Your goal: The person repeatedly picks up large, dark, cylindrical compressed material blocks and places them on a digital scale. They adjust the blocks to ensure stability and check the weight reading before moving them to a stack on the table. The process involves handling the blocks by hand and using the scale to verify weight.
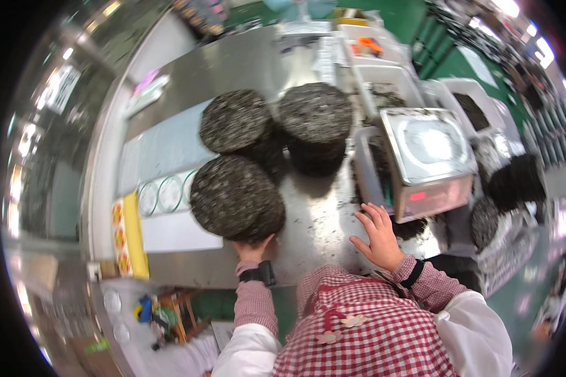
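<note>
Three stacks of dark, flaky round discs, which look like dried seaweed, stand on the steel table [314, 242]. My left hand [253, 250] grips the low near side of the nearest stack [236, 198]. The thumb shows at its right, while the fingers are hidden by the discs. Behind it are the back left stack [234, 119] and the back right stack [316, 113]. My right hand [380, 237] is open and holds nothing, its fingers spread near the front of a scale [431, 141] with a steel top.
Left of the stacks lie a white sheet [176, 234] and a yellow-edged packet [132, 235]. A grey bin [365, 157] adjoins the scale. White tubs [393, 75] with dark scraps stand beyond. More dark discs [516, 182] are at the right. The table's front edge runs by my apron.
</note>
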Demonstrator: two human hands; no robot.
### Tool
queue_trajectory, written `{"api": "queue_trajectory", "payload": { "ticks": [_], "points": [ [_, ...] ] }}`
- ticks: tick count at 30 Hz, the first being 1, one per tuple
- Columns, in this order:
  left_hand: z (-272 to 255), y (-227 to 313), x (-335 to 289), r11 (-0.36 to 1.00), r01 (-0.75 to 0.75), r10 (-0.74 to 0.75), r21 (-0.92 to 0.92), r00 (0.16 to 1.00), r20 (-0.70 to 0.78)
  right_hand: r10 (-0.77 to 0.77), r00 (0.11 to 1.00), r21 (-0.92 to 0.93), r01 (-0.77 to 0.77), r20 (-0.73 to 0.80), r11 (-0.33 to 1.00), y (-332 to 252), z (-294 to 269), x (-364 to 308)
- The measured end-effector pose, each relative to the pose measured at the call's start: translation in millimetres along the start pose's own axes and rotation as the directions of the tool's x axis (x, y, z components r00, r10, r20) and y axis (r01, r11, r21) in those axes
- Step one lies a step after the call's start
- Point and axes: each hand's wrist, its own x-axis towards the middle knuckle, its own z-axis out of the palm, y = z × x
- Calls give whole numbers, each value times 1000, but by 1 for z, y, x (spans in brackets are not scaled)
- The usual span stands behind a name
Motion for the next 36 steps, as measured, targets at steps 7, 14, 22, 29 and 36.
{"api": "queue_trajectory", "payload": {
  "ticks": [7,14,22,29,36],
  "points": [
    [-24,-1,42,629,-447,378,636,891,252,275,939,-28,-287,-207,957,130,-48,-128],
    [-77,-69,59,730,-44,221,682,960,-174,629,344,114,-813,-697,571,340,-147,-263],
    [197,-388,-168,271,272,-648,923,761,-34,990,56,831,-550,130,-78,449,-191,-343],
    [311,-603,-269,277,-453,-737,848,466,490,901,434,999,28,22,-38,396,-217,-320],
    [316,-618,-277,481,45,-762,875,515,392,445,797,531,-190,-408,826,327,-234,-295]
  ]
}}
